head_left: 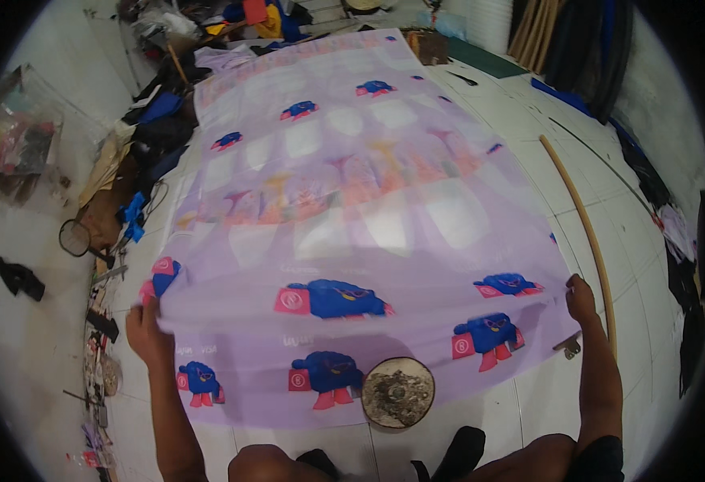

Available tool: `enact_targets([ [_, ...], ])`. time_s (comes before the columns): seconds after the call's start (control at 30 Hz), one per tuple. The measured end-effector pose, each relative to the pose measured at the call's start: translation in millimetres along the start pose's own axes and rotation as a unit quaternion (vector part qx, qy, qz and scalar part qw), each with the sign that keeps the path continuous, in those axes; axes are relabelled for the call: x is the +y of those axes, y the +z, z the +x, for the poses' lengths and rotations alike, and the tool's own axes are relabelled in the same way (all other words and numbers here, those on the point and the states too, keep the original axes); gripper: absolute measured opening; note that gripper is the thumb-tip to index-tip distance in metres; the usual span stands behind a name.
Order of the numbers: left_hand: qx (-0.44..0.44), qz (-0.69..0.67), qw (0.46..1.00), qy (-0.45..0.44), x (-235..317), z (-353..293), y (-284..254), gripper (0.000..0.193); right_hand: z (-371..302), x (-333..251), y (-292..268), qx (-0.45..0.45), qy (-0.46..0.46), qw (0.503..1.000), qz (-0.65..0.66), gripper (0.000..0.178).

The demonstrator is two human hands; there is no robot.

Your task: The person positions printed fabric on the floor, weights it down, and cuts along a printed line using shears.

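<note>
A long lilac printed sheet [521, 249] with blue-and-pink cartoon figures lies spread over the floor, running away from me. My left hand [150, 331] is closed on its left edge, and my right hand [581, 302] pinches the right edge. Between the two hands the sheet is lifted a little and forms a fold across its width. On the near edge rests a round, light-rimmed disc [398, 392] with a dark, crusted top. Just below my right hand, a metal clip [568, 347] sits at the sheet's edge.
A long wooden pole [582, 209] lies on the white tiled floor [521, 402] to the right. Dark cloths and clutter [163, 132] line the left wall, with a round mirror-like object [74, 238] among them. Rolls and tubes [537, 32] stand at the far right.
</note>
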State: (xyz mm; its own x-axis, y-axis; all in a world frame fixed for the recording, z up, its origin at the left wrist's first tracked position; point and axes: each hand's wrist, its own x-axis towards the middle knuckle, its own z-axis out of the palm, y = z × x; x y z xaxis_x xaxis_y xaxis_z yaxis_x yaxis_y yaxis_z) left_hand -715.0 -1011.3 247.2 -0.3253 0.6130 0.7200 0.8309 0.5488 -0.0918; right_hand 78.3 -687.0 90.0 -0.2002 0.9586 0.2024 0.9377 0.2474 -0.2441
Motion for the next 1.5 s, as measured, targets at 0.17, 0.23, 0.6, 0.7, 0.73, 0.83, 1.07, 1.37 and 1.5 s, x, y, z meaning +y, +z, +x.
enact_targets([
  [0.17,-0.172,-0.058,0.98,-0.082,-5.2,-152.3,-0.9,0.036,11.8,33.8,-19.9,-0.102,0.053,0.978,-0.175,0.021],
  [0.23,-0.222,-0.083,0.965,-0.11,-19.7,-191.7,16.1,0.034,16.4,28.6,-23.6,-0.071,0.075,0.977,-0.189,0.014],
  [0.6,-0.18,-0.108,0.957,-0.201,-110.2,-190.0,108.4,0.023,-39.0,54.8,12.6,-0.006,0.244,0.947,-0.211,0.05],
  [0.7,-0.149,-0.214,0.938,-0.229,-122.2,-168.2,88.3,0.023,-79.0,-21.1,59.0,0.022,-0.009,0.996,-0.085,0.089],
  [0.73,-0.134,-0.224,0.945,-0.195,-140.9,-165.9,63.2,0.024,-89.9,-93.2,67.2,-0.067,0.051,0.994,-0.067,0.091],
  [0.83,-0.134,-0.262,0.945,-0.145,-129.2,-150.4,41.1,0.022,-88.5,-144.6,48.6,-0.117,0.022,0.993,-0.022,0.066],
  [1.07,0.024,-0.139,0.976,-0.164,-114.6,-193.8,-9.7,0.027,-67.9,-76.7,77.5,-0.069,0.047,0.996,-0.044,0.014],
  [1.37,0.072,-0.446,0.684,-0.572,-127.6,-317.6,62.0,0.022,-104.9,-113.1,60.8,-0.198,-0.109,0.974,-0.016,0.076],
  [1.5,0.135,-0.226,0.663,-0.701,-185.6,-286.5,107.6,0.052,-100.8,-136.1,84.6,-0.187,-0.165,0.965,-0.076,0.058],
])
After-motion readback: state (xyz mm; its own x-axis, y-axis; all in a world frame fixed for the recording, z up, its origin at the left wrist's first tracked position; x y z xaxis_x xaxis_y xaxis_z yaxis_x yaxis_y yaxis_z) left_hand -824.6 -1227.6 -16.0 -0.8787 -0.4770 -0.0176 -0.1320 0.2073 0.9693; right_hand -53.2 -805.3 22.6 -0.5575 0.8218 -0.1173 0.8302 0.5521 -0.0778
